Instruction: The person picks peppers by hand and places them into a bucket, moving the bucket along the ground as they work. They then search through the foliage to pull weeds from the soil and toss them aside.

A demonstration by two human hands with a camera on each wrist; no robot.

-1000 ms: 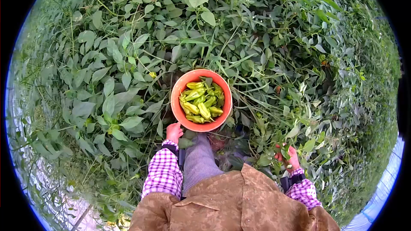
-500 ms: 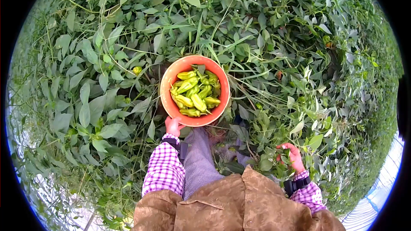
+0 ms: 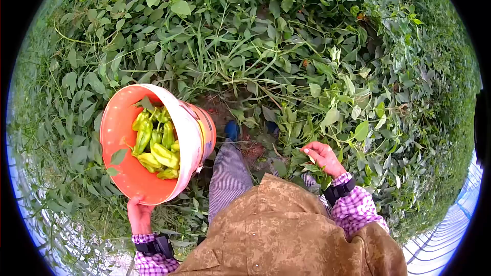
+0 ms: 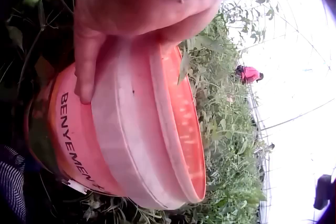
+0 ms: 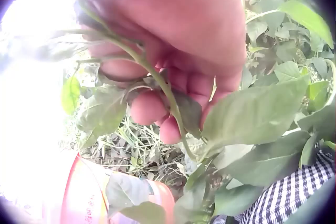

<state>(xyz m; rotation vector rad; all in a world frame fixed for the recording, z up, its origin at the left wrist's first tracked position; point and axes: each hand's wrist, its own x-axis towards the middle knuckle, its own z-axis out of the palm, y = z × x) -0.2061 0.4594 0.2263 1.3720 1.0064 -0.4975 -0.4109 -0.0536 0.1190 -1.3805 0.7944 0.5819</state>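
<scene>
An orange bucket (image 3: 120, 128) with a pale outer band leans on its side toward the left in the head view. Yellow-green peppers (image 3: 164, 156) lie inside it. My left hand (image 3: 139, 215) grips its near rim; the left wrist view shows the fingers (image 4: 86, 71) lying along the outer wall. At right, my right hand (image 3: 326, 159) is low among the pepper plants, fingers curled about a leafy stem (image 5: 170, 98). Broad leaves (image 5: 257, 111) hang off that stem and partly hide the fingertips.
Dense leafy plants (image 3: 286, 51) spread ahead and to both sides. My striped trouser leg (image 3: 230, 174) and a blue shoe (image 3: 232, 131) are right of the bucket. Another person (image 4: 249, 74) in pink is far off among the rows.
The left hand has carried the bucket from the middle to the left and tipped its mouth leftward. The right hand has shifted slightly left and up among the leaves.
</scene>
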